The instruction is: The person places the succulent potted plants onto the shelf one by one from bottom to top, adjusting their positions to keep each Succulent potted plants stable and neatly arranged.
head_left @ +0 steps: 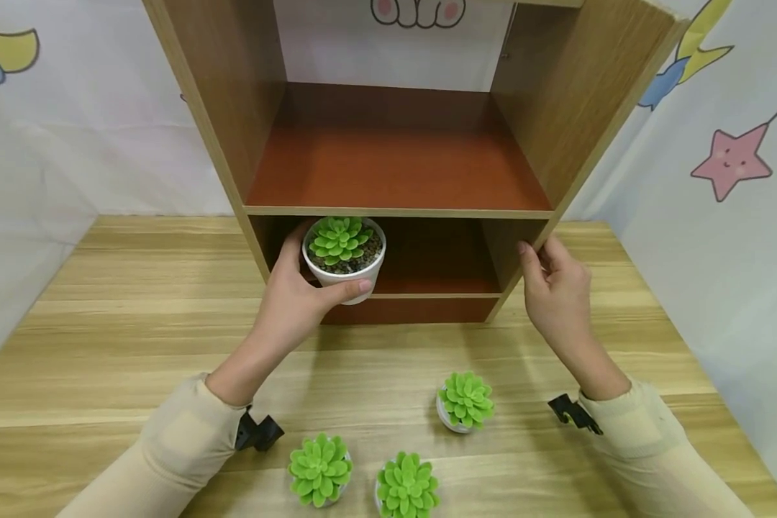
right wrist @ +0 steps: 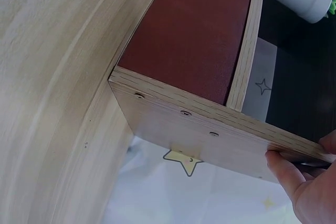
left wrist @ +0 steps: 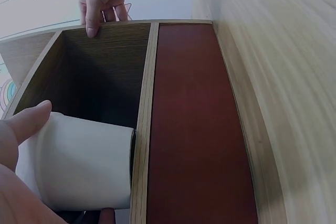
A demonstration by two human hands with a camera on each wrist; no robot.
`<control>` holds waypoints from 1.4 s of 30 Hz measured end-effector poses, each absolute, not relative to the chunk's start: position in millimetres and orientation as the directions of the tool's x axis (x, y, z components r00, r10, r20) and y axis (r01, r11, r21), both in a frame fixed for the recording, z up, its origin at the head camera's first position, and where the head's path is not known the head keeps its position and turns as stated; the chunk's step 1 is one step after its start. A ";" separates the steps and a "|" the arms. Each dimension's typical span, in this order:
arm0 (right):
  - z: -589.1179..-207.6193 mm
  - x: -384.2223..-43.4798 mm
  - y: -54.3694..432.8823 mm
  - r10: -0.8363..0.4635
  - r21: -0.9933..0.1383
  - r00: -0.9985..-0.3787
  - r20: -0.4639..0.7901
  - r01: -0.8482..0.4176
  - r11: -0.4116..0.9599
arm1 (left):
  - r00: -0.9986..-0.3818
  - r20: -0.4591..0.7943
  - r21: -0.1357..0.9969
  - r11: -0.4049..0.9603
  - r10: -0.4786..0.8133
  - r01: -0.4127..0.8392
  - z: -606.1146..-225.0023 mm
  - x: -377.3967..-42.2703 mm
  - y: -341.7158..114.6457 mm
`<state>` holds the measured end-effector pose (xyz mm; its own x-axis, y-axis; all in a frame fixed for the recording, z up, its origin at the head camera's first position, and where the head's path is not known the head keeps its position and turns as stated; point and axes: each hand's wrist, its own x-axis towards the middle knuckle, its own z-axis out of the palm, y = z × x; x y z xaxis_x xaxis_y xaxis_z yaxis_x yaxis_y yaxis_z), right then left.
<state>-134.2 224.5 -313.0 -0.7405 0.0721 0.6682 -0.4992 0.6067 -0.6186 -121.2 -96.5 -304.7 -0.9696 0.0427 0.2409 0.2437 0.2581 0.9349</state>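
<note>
My left hand (head_left: 298,291) grips a white pot with a green succulent (head_left: 343,248) at the left front of the shelf unit's lower compartment. Its thumb lies across the front of the pot; the fingers behind are mostly hidden. In the left wrist view the white pot (left wrist: 86,161) is right by the lower board's front edge; whether it rests on the board I cannot tell. My right hand (head_left: 560,298) pinches the front edge of the unit's right side panel (right wrist: 220,121), thumb on the inner side and fingers outside.
The wooden shelf unit (head_left: 398,213) has reddish-brown boards and stands on a wood-grain table (head_left: 136,302). Nearer me stand three small potted succulents, one right (head_left: 466,401), one left (head_left: 320,471) and one between (head_left: 406,488). Cartoon-printed white sheeting (head_left: 699,237) surrounds the table.
</note>
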 end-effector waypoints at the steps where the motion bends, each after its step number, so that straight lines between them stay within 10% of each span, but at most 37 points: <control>1: -312.2 -134.3 224.3 0.072 -0.619 -0.740 0.668 -0.500 0.606 | -0.969 0.245 0.933 0.264 0.038 0.246 -304.3 -122.0 -96.7; 42: -315.8 -134.1 224.6 0.079 -0.642 -0.752 0.654 -0.497 0.584 | -0.975 0.222 0.932 0.296 -0.005 0.210 -308.5 -141.0 -96.8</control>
